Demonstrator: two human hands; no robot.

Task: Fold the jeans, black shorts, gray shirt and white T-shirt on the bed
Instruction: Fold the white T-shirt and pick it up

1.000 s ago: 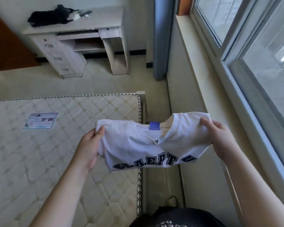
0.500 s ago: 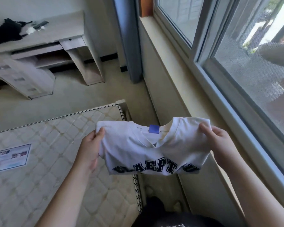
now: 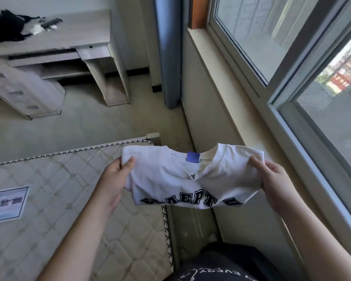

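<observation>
The white T-shirt [image 3: 190,177], already folded into a short wide band, is held up in the air over the corner of the bed [image 3: 69,199] and the gap between bed and wall, touching neither. Its neck opening faces up, with a blue tag [image 3: 193,157] at the collar and dark block letters along the lower edge. The left hand [image 3: 115,179] grips the left end, thumb on top of the cloth and the fingers curled underneath. The right hand [image 3: 272,185] grips the right end the same way, thumb pressed on the fabric, fingers [image 3: 276,169] wrapped behind it. The cloth sags a little between the two grips. Below lies the bare quilted mattress with a printed label [image 3: 6,203] on it. Beyond the bed, across the floor, stands a pale worktop [image 3: 73,31] with drawers, carrying a black garment [image 3: 6,27] at its far left end. To the right runs a window [image 3: 292,57] above a broad sill, with a gray-blue curtain [image 3: 168,53] hanging in the corner.
</observation>
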